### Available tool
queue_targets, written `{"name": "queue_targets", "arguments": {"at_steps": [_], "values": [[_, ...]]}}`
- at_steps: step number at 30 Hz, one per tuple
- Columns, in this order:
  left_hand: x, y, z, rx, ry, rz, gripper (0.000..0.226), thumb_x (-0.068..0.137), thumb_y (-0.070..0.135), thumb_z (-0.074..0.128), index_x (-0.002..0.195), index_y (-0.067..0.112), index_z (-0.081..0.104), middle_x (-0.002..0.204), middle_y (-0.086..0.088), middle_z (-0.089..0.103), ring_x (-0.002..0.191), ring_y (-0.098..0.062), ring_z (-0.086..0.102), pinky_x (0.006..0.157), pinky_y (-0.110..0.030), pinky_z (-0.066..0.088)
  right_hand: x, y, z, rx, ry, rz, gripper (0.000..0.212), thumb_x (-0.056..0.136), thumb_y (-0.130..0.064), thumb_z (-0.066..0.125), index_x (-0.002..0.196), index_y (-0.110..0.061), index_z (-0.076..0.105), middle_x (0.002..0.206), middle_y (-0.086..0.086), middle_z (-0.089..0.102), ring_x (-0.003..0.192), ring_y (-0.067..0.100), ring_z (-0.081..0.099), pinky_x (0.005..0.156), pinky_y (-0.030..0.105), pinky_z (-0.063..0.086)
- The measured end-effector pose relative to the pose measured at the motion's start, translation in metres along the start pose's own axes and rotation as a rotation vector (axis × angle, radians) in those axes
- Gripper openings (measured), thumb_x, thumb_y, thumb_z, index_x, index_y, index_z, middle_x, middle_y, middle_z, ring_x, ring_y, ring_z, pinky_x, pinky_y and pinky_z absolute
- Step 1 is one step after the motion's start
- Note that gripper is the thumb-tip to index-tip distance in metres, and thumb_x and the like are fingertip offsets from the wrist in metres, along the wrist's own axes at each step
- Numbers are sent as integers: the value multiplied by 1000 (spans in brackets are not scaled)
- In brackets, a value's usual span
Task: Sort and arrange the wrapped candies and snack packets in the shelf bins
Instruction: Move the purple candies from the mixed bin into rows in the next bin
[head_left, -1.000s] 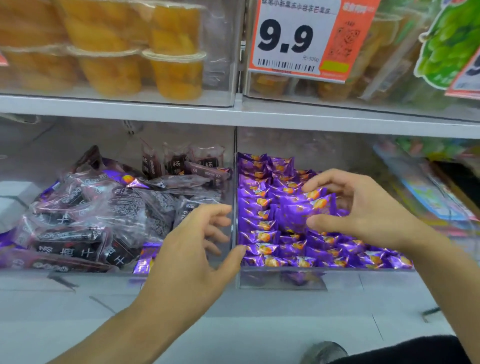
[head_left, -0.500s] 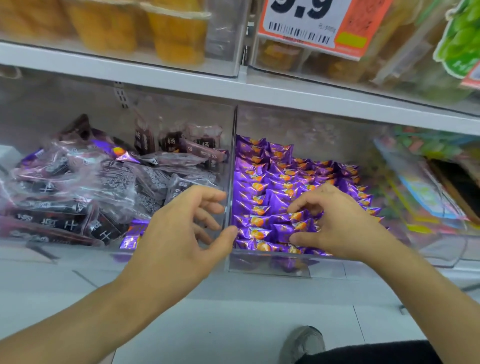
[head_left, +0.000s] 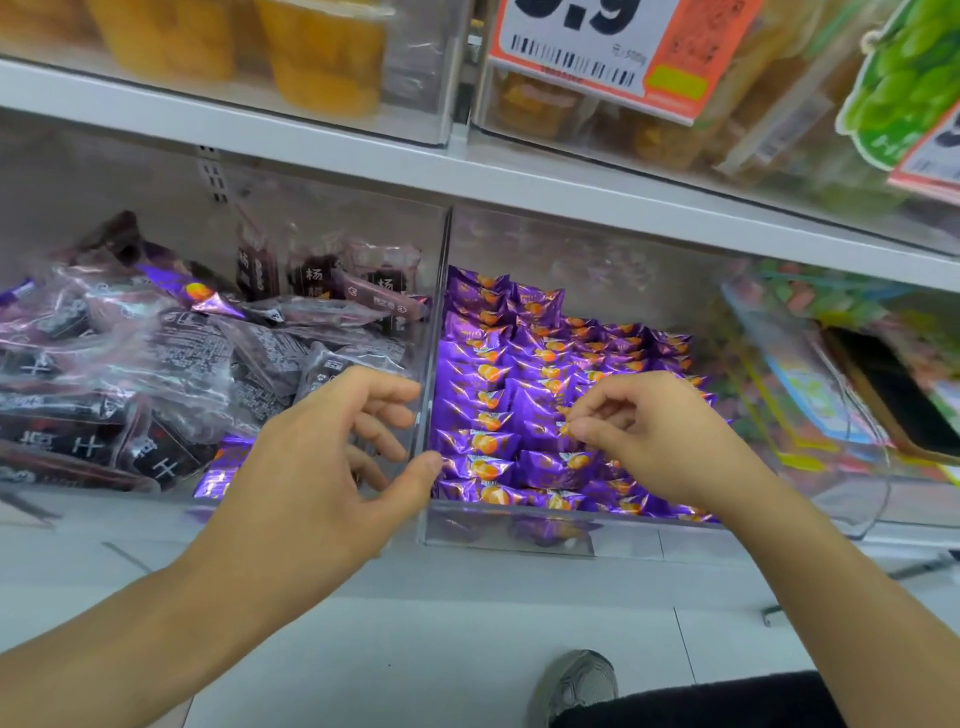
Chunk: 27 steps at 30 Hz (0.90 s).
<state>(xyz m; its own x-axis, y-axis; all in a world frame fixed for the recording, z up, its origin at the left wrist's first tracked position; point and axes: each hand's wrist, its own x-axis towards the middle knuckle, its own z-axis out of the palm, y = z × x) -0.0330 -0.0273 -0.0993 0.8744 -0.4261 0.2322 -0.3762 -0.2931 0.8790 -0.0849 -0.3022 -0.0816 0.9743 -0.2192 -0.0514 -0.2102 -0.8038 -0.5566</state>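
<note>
Since a moment ago, both hands have slid lower toward the front lip of the bins, and my right hand has tightened from a loose reach into a pinch. At nine o'clock sits the left bin (head_left: 363, 218), heaped with dark snack packets (head_left: 156, 374); one stray purple candy (head_left: 195, 291) lies on top of the heap and another stray purple candy (head_left: 218, 475) at its front edge. My left hand (head_left: 311, 467) hovers at seven o'clock, fingers spread and loosely curled inside that bin, thumb against the clear divider (head_left: 436, 312), gripping nothing. Past the divider, at the centre, the right bin (head_left: 519, 525) is packed with rows of purple wrapped candies (head_left: 524, 358). My right hand (head_left: 660, 436), at four o'clock, rests on them with fingertips (head_left: 576, 428) pinching one wrapper. At one o'clock hangs an orange price tag (head_left: 613, 47). At three o'clock lie bright coloured packets (head_left: 810, 384), too blurred to make out.
</note>
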Motion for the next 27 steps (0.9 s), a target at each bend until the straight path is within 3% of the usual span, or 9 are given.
{"name": "queue_targets", "arguments": {"at_steps": [7,17,23,27], "values": [[1,1,-1,-2,-14,-11,38,72,25,81,104,33,62,89,9,66,68,-12,65,63,-16,51,4,2,5,-9,34,41,7,85,-26,77,79,-25,73,69,-9,71,62,0,65,60,11,46],[0,1,-1,-10,-15,-28,38,71,28,80,104,36,62,88,15,65,67,-12,65,60,-12,48,-3,-6,-7,9,161,-12,23,74,-39,85,76,-26,66,71,-9,69,61,4,64,57,13,47],[0,2,-1,1,-14,-19,38,73,26,81,102,38,60,88,16,64,67,-9,65,56,-9,46,-12,-8,-14,-96,-137,-115,27,62,-30,94,78,-29,72,73,-10,68,65,5,64,56,12,45],[1,2,0,-9,-8,-12,39,72,22,82,103,35,61,88,10,65,68,-9,64,56,-10,46,-9,-5,-8,-127,-125,-125,19,71,-18,89,76,-26,74,72,-9,69,64,4,63,57,8,42]]}}
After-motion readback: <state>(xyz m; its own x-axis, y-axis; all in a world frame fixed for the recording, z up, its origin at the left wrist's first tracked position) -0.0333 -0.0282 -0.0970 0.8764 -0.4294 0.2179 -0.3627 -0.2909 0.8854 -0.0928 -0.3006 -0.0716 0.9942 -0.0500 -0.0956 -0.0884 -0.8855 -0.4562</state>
